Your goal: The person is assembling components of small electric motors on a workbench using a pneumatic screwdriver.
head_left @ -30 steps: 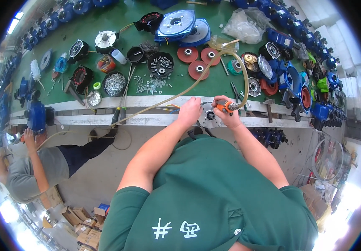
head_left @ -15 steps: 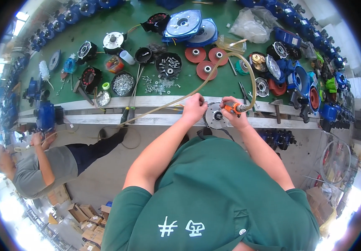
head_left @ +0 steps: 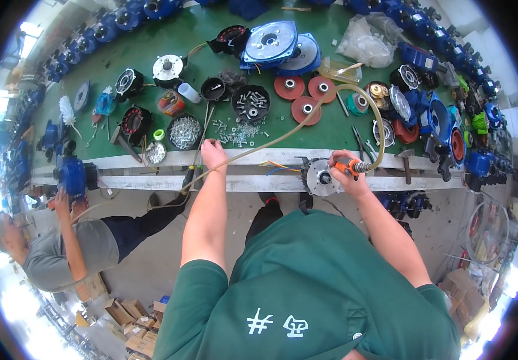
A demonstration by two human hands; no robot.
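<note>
My right hand (head_left: pixel 351 177) is closed around an orange air tool (head_left: pixel 347 166), which has a metal hose fitting and a translucent yellowish hose (head_left: pixel 283 130). The tool sits right beside a motor (head_left: pixel 321 179) with a round silver end cover, a central shaft and a dark housing. Coloured wires (head_left: pixel 283 166) come out of the motor's left side. Off to the left, my left hand (head_left: pixel 213 155) is at the bench's front edge with its fingers curled together, just below loose screws and washers (head_left: pixel 242 131). Whatever its fingertips hold is hidden. Screwdriver handles (head_left: pixel 193 174) stand close to its left.
Bowls of screws (head_left: pixel 184 132) and bolts (head_left: pixel 251 103), a hammer (head_left: pixel 128 144) and red discs (head_left: pixel 305 110) lie on the green bench (head_left: pixel 151 48). Blue motor parts (head_left: pixel 436 120) crowd the right side. A co-worker (head_left: pixel 70 240) is at the left, near a blue motor (head_left: pixel 72 176).
My left hand has left the motor and moved left toward the loose screws. The right hand still holds the air tool beside the motor. The whole view has shifted slightly.
</note>
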